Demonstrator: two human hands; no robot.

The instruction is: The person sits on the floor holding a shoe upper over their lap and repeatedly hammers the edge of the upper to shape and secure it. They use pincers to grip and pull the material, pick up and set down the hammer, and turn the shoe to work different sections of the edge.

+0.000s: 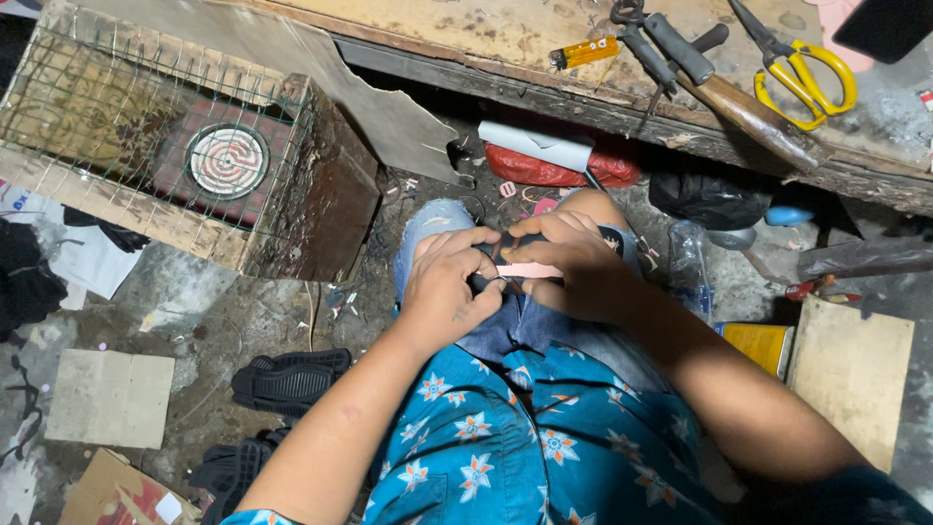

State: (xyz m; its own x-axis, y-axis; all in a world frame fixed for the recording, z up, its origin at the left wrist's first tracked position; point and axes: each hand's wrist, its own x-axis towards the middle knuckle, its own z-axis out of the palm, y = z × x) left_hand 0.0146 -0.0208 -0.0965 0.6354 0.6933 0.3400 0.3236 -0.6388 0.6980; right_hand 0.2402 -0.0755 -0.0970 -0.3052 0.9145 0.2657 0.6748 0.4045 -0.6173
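My left hand (449,284) and my right hand (573,261) meet over my knees, both gripping a small dark piece with a pale pink strip (528,269) across it. The fingers of both hands press on the piece, so most of it is hidden. I sit with my legs in torn jeans and a blue flowered shirt (515,437) below the hands.
A wooden workbench edge (583,97) runs along the top, carrying yellow-handled scissors (812,78), pliers (661,44), a hammer handle (758,117) and a yellow lighter (583,52). A wire-mesh box with an electric coil stove (226,160) stands left. Black sandals (290,379), cardboard pieces and a plastic bottle (688,262) lie on the floor.
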